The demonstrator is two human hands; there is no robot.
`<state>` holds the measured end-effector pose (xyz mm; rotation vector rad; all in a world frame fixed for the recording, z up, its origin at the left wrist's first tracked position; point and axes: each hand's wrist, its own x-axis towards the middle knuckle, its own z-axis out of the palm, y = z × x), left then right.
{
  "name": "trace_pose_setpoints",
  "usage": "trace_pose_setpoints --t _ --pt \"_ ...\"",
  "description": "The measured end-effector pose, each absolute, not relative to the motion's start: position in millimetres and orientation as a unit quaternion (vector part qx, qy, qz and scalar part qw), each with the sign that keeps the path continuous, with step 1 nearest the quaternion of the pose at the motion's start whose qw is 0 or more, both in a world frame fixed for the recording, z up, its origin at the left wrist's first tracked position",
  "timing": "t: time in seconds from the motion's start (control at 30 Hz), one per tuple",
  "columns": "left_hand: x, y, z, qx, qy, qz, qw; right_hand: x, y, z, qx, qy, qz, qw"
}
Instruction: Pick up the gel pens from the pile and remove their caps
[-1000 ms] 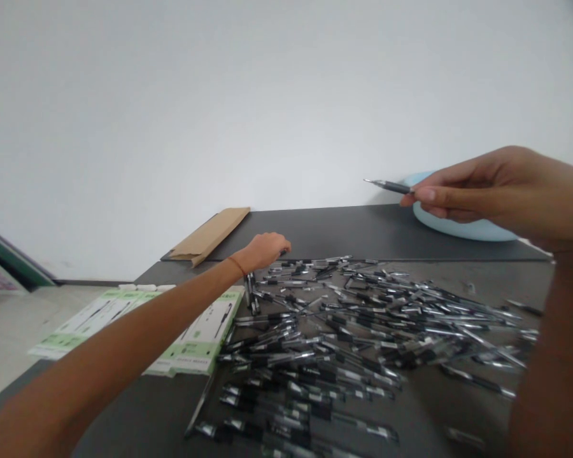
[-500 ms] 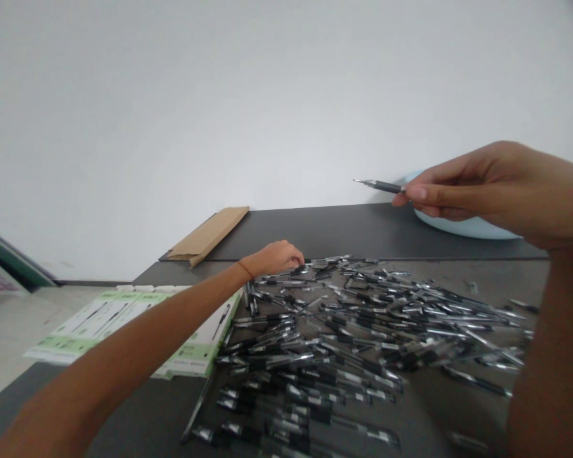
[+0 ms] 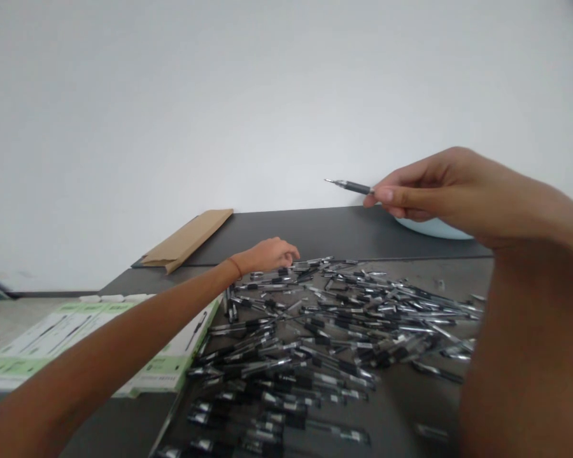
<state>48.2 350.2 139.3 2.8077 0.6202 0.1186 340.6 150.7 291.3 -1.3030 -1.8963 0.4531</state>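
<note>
Between thumb and fingertips of my right hand (image 3: 439, 187), an uncapped gel pen (image 3: 356, 187) with a black grip is pinched. It is raised above the table, its metal tip pointing left. My left hand (image 3: 270, 254) reaches to the far side of a spread of loose gel pens (image 3: 339, 366). Its fingers are loosely bent and a little apart just over the pens, and I make out nothing held. The spread pens have clear barrels and dark grips or caps, lying at many angles; those nearest me are blurred.
White and green pen boxes (image 3: 186, 340) lie on the left, partly under my left forearm. A brown paper envelope (image 3: 188, 238) rests at the back left of the dark table (image 3: 310, 232). Behind my right hand shows a light blue rounded object (image 3: 439, 228). A white wall stands behind.
The view has turned right, so the table and boxes sit further left. My left hand's fingers have lifted and parted slightly. My right hand still holds the pen in the same pose.
</note>
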Motion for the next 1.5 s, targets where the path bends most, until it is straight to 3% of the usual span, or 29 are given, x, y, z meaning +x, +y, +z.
trace_pose_setpoints --t 0.37,0.67,1.07,1.5 --pt "146 369 107 0.97 0.208 0.075 0.105 343 152 290 -0.512 -0.746 0.187 0.383" --pt "145 374 109 0.978 0.163 0.077 0.106 342 149 292 -0.508 -0.737 0.2 0.4" --pt "141 370 103 0.981 0.179 0.069 0.028 343 151 290 -0.501 -0.741 0.201 0.4" --pt "153 350 91 0.958 0.277 0.073 0.018 342 149 289 -0.499 -0.734 0.218 0.406"
